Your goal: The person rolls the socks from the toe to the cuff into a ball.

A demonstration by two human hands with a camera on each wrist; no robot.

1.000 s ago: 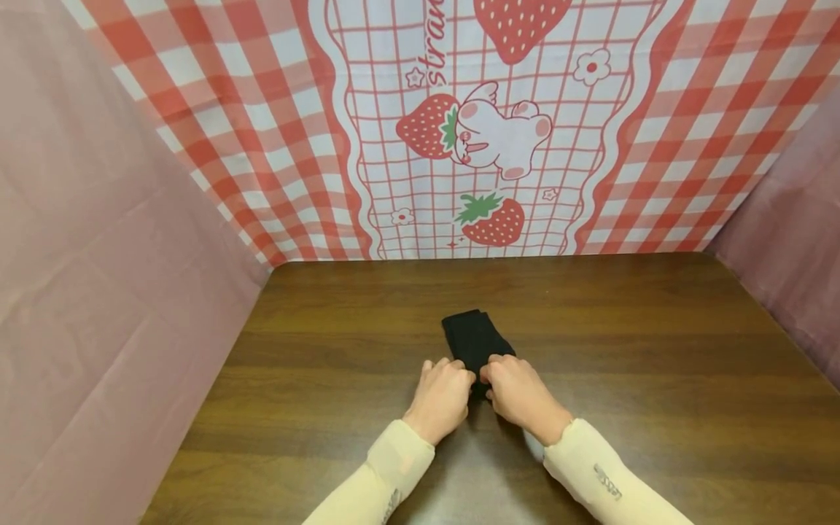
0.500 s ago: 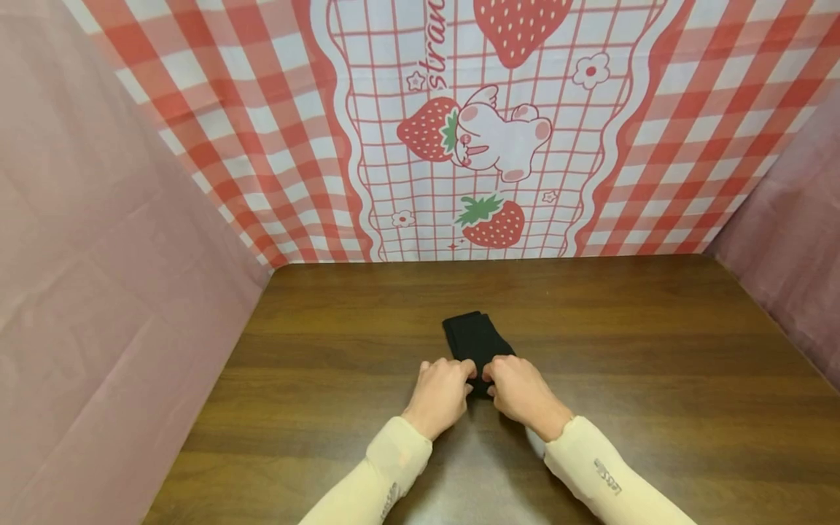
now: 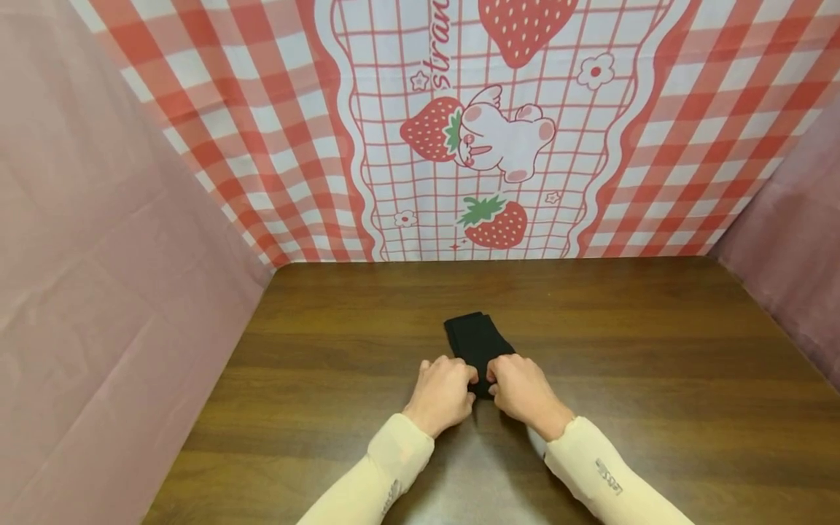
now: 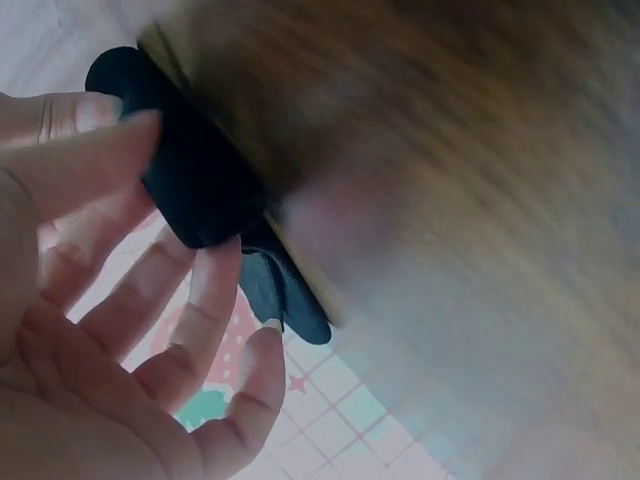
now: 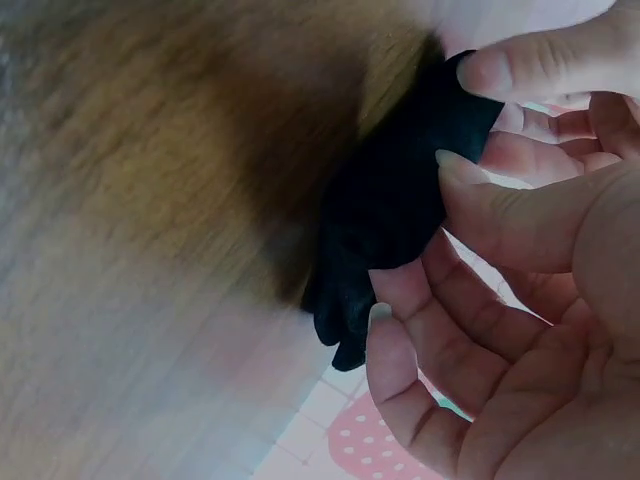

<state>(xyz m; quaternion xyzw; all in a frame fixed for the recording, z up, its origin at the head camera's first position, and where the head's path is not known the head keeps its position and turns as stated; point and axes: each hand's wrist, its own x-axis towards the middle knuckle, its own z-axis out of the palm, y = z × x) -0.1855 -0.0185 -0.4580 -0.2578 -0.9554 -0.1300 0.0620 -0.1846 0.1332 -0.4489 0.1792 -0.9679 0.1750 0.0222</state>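
I see the black cloth (image 3: 477, 341) lying folded on the table (image 3: 328, 350), its near end between two hands. On my feeds the left hand (image 3: 442, 394) pinches that end between thumb and fingers; the right hand (image 3: 527, 391) pinches it too, just beside. Cream sleeves (image 3: 400, 452) cover both forearms. Beyond the table I see a checked curtain (image 3: 289, 146) with strawberries, pink drapes (image 3: 118, 240) flanking it.

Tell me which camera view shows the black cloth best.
The head view: it shows most of the black cloth, including its far end, on the table; the left hand and right hand cover some of its near end. Both wrist views give close-ups of the gripped part, partly behind fingers.
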